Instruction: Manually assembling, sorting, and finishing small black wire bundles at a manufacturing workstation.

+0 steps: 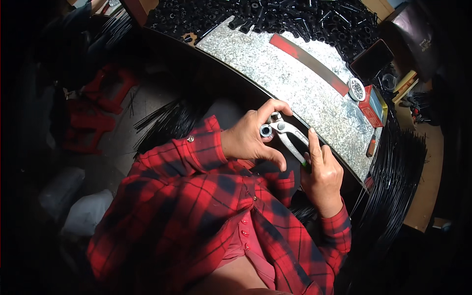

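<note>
Over the near edge of the workbench, my right hand grips a pair of metal pliers by the handles, its index finger stretched along one of them. The jaws sit beside a small tubular part, whose round hollow end faces up. My left hand curls around that part, with thumb and index finger spread to either side of the pliers' head. How the other left fingers hold the part is hidden. Whether the jaws touch it, I cannot tell.
A speckled bench top carries a heap of black tubular parts, a red-and-grey strip, a white tub, a red box and a screwdriver. Bundles of thin black rods stand right. Red stools are left.
</note>
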Tool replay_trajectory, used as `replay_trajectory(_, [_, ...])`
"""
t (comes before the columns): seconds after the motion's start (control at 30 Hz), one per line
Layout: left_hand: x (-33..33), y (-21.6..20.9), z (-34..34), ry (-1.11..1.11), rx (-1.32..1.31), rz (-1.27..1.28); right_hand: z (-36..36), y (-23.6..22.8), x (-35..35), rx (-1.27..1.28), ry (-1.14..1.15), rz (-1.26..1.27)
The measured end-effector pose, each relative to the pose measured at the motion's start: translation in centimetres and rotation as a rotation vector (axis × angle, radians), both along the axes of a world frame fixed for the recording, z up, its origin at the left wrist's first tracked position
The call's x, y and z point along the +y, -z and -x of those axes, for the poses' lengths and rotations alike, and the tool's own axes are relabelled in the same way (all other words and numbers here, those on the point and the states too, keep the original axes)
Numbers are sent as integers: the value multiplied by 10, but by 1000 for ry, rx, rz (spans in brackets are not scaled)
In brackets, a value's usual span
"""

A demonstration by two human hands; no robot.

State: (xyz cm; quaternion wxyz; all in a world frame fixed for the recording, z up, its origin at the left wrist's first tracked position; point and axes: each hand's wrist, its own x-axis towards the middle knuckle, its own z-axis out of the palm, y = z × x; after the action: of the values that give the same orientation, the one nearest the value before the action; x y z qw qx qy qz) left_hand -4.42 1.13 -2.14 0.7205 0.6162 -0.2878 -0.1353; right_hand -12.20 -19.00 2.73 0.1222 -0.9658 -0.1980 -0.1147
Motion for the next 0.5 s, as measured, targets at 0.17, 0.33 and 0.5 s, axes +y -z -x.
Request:
replay_trajectory(0.17, [7, -4, -6, -50, 74, 27, 1, 0, -4, -24, 4, -46])
replay_trajectory(0.33, [10, -6, -6, -70, 97, 14, 11, -2, -4, -12, -20, 20])
replay_trajectory(0.5, [3, -10, -1, -36, 123, -27, 8, 5, -3, -48, -39, 5])
